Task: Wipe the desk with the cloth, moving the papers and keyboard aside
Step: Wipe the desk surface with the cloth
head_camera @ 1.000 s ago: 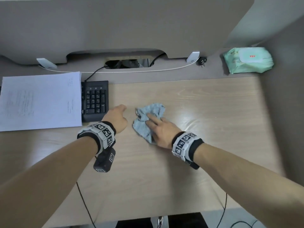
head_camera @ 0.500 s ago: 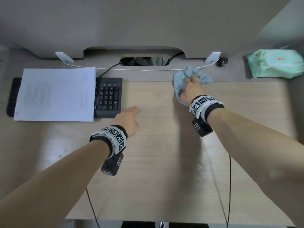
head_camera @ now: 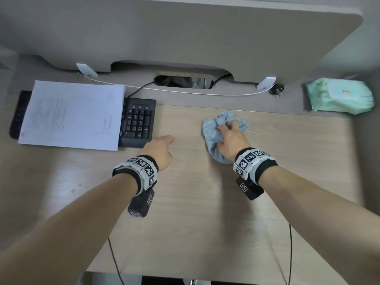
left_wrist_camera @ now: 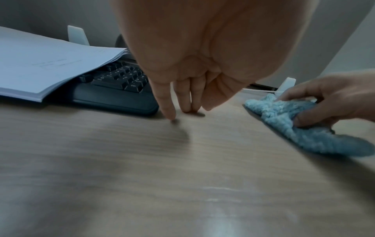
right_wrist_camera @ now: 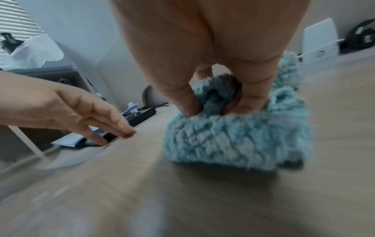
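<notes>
Right hand (head_camera: 231, 144): grip bunched into the blue cloth (head_camera: 213, 136), fingers dug into its folds, pressing it on the tabletop (head_camera: 205, 202); fingertips buried in the pile. Left hand (head_camera: 159, 150): grip loose, straight fingers (left_wrist_camera: 168, 102) touching the tabletop just beside the keyboard (head_camera: 138, 122). Papers (head_camera: 72, 115): stacked over the keyboard, hiding all but its ends. Green packet (head_camera: 339, 95): far right, label unreadable.

Bare tabletop (head_camera: 195, 212) stretches wide in front of both forearms. At the left rear the keyboard (head_camera: 137, 122) under the papers (head_camera: 72, 114) blocks passage; a green packet (head_camera: 339, 95) occupies the right rear corner.
</notes>
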Available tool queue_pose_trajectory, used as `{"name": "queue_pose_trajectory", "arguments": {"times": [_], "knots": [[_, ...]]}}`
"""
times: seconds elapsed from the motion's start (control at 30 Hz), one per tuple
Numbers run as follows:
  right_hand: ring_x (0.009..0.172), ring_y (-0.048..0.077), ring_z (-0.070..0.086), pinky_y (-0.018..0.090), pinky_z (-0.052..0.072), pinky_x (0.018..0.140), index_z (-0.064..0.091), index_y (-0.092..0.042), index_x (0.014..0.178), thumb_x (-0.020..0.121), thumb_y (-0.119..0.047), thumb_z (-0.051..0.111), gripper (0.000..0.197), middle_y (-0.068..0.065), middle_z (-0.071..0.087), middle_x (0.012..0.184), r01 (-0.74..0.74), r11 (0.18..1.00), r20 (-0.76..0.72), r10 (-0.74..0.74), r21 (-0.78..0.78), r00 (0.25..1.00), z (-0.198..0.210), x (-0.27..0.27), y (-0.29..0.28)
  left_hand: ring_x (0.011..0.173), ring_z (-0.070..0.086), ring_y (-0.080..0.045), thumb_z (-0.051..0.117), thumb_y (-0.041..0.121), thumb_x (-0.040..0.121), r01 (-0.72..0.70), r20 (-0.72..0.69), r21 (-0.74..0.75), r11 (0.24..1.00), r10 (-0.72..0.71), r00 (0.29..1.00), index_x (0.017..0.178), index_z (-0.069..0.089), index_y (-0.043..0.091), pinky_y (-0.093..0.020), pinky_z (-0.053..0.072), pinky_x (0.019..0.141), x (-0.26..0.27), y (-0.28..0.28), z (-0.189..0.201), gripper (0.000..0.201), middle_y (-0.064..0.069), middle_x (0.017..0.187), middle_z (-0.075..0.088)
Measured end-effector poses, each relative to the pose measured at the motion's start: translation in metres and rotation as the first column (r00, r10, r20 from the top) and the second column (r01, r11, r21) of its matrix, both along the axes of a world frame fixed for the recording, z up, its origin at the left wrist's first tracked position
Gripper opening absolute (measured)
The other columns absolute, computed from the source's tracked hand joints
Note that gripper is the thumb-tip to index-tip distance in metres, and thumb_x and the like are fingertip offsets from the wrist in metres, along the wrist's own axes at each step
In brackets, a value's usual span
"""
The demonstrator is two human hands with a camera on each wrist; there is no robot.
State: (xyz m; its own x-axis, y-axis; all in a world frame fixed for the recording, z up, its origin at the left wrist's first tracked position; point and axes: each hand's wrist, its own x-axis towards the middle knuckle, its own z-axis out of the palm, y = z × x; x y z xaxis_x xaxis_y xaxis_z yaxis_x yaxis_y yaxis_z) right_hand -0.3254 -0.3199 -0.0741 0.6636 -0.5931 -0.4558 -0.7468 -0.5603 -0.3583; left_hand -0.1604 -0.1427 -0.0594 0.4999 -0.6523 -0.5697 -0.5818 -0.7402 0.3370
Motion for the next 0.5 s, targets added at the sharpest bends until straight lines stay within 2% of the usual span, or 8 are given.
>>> {"name": "queue_pose_trajectory", "arguments": {"times": [0.07,0.13,0.17,0.23,0.3,0.37,0.4,0.5], "knots": [[0.096,0.030,0.060,0.034,0.049,0.091,0.042,-0.014,0.141,0.087,-0.017,0.063,0.058,0.013,0.030,0.138,-0.010,0.999,-0.055,0.012,0.037,0.998,0.008,0.019,0.024,0.117,0.058,-0.029,0.041,0.001,0.083,-0.059,-0.117,-0.035,0.998,0.054,0.992,0.134,0.050,0.025,-0.037,0.047,0.100,0.011,0.004,0.000,0.058,-0.006,0.133,0.059],[0.089,0.025,0.058,0.030,0.052,0.085,0.040,-0.015,0.141,0.087,-0.018,0.065,0.060,0.012,0.028,0.138,-0.033,0.992,-0.070,0.042,0.125,0.997,0.013,0.037,0.060,0.118,0.058,-0.026,0.042,-0.002,0.084,-0.152,-0.233,-0.123,0.981,0.121,0.965,0.122,0.058,0.020,-0.038,0.045,0.104,0.027,0.013,0.000,0.047,-0.006,0.124,0.063],[0.089,0.024,0.058,0.031,0.053,0.084,0.038,-0.015,0.142,0.086,-0.021,0.066,0.063,0.012,0.028,0.138,-0.074,0.985,-0.063,0.085,0.158,0.994,0.013,0.044,0.079,0.112,0.062,-0.025,0.044,-0.003,0.084,-0.216,-0.259,-0.168,0.962,0.169,0.951,0.114,0.062,0.020,-0.038,0.048,0.101,0.034,0.018,0.002,0.041,-0.005,0.114,0.066],[0.097,0.027,0.059,0.036,0.054,0.085,0.035,-0.016,0.145,0.085,-0.033,0.069,0.071,0.012,0.031,0.139,-0.163,0.968,-0.056,0.176,0.192,0.983,0.017,0.060,0.116,0.089,0.067,-0.023,0.048,-0.002,0.084,-0.320,-0.284,-0.215,0.923,0.254,0.924,0.105,0.067,0.017,-0.032,0.054,0.079,0.059,0.033,0.014,0.034,-0.006,0.097,0.071],[0.099,0.025,0.059,0.037,0.054,0.082,0.041,-0.018,0.140,0.083,-0.048,0.068,0.071,0.008,0.045,0.130,-0.195,0.954,-0.093,0.220,0.228,0.971,0.027,0.075,0.140,0.072,0.064,-0.020,0.046,-0.002,0.082,-0.396,-0.322,-0.200,0.896,0.322,0.890,0.100,0.067,0.017,-0.024,0.047,0.062,0.087,0.055,0.027,0.034,-0.005,0.089,0.070],[0.087,0.018,0.061,0.033,0.053,0.074,0.051,-0.020,0.123,0.084,-0.058,0.062,0.056,0.001,0.060,0.104,-0.193,0.958,-0.165,0.230,0.212,0.959,0.042,0.094,0.147,0.065,0.059,-0.019,0.046,-0.004,0.080,-0.457,-0.324,-0.185,0.870,0.385,0.864,0.095,0.068,0.015,-0.023,0.043,0.056,0.122,0.080,0.034,0.033,-0.006,0.088,0.068],[0.082,0.017,0.061,0.033,0.053,0.073,0.053,-0.021,0.117,0.086,-0.061,0.057,0.051,-0.001,0.061,0.095,-0.184,0.968,-0.192,0.215,0.168,0.958,0.046,0.105,0.147,0.061,0.056,-0.019,0.047,-0.004,0.080,-0.501,-0.322,-0.174,0.848,0.432,0.843,0.093,0.068,0.013,-0.023,0.041,0.053,0.140,0.092,0.036,0.030,-0.008,0.086,0.068],[0.082,0.022,0.059,0.035,0.052,0.071,0.056,-0.020,0.110,0.090,-0.060,0.049,0.046,0.002,0.063,0.095,-0.142,0.989,-0.126,0.137,-0.029,0.983,0.054,0.152,0.145,0.052,0.051,-0.019,0.049,0.003,0.087,-0.702,-0.328,-0.065,0.709,0.650,0.686,0.089,0.064,0.009,-0.024,0.037,0.049,0.192,0.131,0.034,0.016,-0.007,0.076,0.066]]}}
